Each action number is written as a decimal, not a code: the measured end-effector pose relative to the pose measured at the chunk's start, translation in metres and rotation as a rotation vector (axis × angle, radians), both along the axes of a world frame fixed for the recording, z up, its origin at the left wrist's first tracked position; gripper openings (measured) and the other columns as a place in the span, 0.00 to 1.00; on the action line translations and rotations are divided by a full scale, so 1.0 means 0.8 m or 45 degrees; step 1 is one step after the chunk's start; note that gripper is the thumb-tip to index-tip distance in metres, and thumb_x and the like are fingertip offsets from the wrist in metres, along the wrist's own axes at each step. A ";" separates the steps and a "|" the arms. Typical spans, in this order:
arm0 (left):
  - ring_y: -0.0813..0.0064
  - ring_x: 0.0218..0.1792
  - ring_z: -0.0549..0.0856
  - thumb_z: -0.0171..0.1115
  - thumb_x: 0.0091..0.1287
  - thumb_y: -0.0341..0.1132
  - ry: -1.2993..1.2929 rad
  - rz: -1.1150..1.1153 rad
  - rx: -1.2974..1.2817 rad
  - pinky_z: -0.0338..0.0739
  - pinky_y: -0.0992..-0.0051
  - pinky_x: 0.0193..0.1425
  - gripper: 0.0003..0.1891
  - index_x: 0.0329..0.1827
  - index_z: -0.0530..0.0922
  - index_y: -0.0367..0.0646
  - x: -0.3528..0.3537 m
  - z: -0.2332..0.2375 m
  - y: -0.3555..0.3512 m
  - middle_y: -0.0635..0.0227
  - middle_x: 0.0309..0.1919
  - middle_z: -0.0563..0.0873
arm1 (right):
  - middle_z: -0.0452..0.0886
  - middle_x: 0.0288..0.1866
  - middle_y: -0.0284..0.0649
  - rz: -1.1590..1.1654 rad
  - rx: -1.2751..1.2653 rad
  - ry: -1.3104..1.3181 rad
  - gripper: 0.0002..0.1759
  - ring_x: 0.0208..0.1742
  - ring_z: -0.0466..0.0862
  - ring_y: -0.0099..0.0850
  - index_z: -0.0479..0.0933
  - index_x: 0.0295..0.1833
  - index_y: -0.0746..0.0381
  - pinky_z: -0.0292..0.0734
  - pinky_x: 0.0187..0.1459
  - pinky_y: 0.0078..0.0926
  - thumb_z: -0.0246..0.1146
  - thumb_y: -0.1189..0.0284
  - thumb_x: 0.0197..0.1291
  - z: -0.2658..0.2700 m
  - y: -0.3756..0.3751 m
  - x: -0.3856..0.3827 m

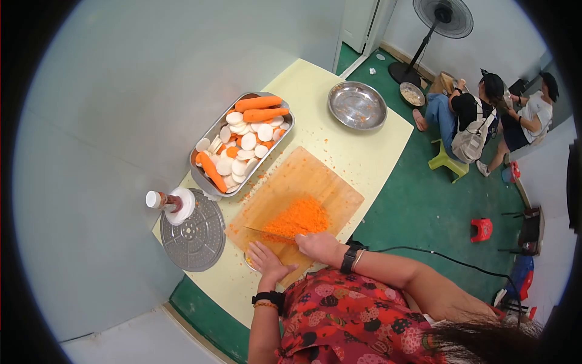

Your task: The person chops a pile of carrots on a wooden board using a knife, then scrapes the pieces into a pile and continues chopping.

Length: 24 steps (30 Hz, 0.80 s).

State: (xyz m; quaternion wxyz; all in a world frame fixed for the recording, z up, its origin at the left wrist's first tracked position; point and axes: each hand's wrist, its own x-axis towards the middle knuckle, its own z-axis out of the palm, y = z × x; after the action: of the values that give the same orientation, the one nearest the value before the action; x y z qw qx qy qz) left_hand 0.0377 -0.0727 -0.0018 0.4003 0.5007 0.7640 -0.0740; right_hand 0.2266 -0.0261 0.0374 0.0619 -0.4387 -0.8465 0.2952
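My right hand (320,247) is wrapped round the handle of a knife (267,232). Its blade lies along the near edge of a heap of finely chopped carrot (301,217) on the wooden cutting board (291,173). Fingers spread, my left hand (267,262) rests at the board's near left edge, apart from the blade. Partly hidden beside that hand is a small round container (247,261) whose contents I cannot make out. Beyond the board stands a metal tray (276,147) with white slices, carrot pieces and several whole carrots (260,114).
An empty-looking metal bowl (357,106) sits at the table's far right. A perforated grey disc (197,239) and a bottle (159,200) are at the left, near the wall. Two people (476,121) sit on the right beside a standing fan (442,15); a red stool (481,230) is on the floor.
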 end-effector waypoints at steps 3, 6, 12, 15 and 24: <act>0.45 0.76 0.22 0.82 0.39 0.55 -0.012 0.000 -0.008 0.25 0.50 0.77 0.80 0.74 0.22 0.31 0.002 0.003 0.000 0.43 0.76 0.23 | 0.82 0.27 0.47 -0.012 -0.020 -0.030 0.09 0.29 0.85 0.46 0.71 0.40 0.61 0.79 0.28 0.44 0.57 0.67 0.64 -0.001 -0.002 0.001; 0.46 0.76 0.21 0.83 0.38 0.55 -0.011 0.006 -0.005 0.24 0.51 0.77 0.80 0.74 0.21 0.31 0.000 0.007 0.000 0.42 0.76 0.22 | 0.82 0.28 0.48 -0.014 -0.033 -0.048 0.09 0.29 0.84 0.47 0.71 0.40 0.62 0.79 0.28 0.44 0.56 0.66 0.64 -0.002 0.000 0.002; 0.46 0.76 0.22 0.82 0.40 0.55 0.002 -0.002 -0.019 0.25 0.50 0.77 0.79 0.75 0.22 0.32 0.002 0.003 -0.001 0.44 0.76 0.22 | 0.83 0.29 0.49 -0.110 -0.068 -0.040 0.09 0.30 0.85 0.48 0.71 0.41 0.62 0.79 0.30 0.46 0.55 0.66 0.65 0.001 0.005 0.000; 0.46 0.76 0.22 0.83 0.39 0.55 0.013 -0.008 -0.033 0.24 0.52 0.77 0.80 0.74 0.21 0.32 0.002 0.006 0.002 0.43 0.76 0.22 | 0.83 0.29 0.49 -0.106 -0.094 -0.047 0.10 0.31 0.84 0.49 0.70 0.42 0.62 0.79 0.30 0.47 0.55 0.66 0.66 -0.005 0.007 0.006; 0.46 0.76 0.22 0.83 0.40 0.53 0.001 0.007 -0.009 0.25 0.50 0.77 0.79 0.75 0.22 0.32 0.001 0.006 0.001 0.43 0.76 0.22 | 0.83 0.29 0.49 -0.119 -0.058 -0.062 0.10 0.31 0.84 0.48 0.70 0.42 0.62 0.78 0.30 0.47 0.55 0.66 0.66 -0.003 0.007 0.003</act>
State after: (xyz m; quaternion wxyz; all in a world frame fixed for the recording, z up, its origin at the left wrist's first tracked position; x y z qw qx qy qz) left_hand 0.0384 -0.0719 0.0029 0.4020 0.4971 0.7652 -0.0759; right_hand 0.2289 -0.0201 0.0346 0.0451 -0.4860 -0.8195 0.3003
